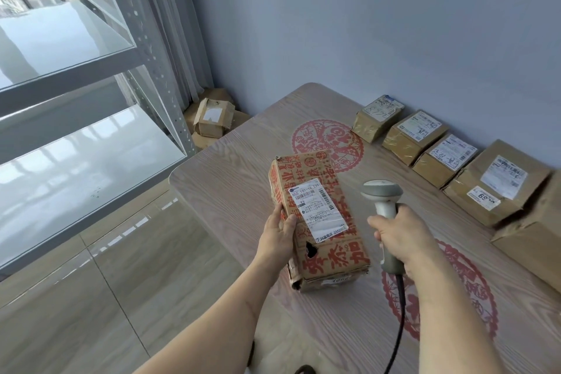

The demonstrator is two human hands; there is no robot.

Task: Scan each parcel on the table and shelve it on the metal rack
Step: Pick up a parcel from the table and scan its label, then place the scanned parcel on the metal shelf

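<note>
A long cardboard parcel [318, 222] with red printed characters and a white shipping label lies over the wooden table [230, 191]. My left hand [277, 237] grips its left edge, thumb on top. My right hand [400, 237] holds a grey barcode scanner [383, 203] by the handle, its head just right of the label. A black cable hangs from the scanner. The grey metal rack [91, 94] stands at the left with bare shelves.
Several brown parcels with labels [419, 138] line the table's far right side along the blue wall. More cardboard boxes [212, 118] sit on the floor in the corner by a curtain. Red paper-cut patterns mark the tabletop. Tiled floor lies between rack and table.
</note>
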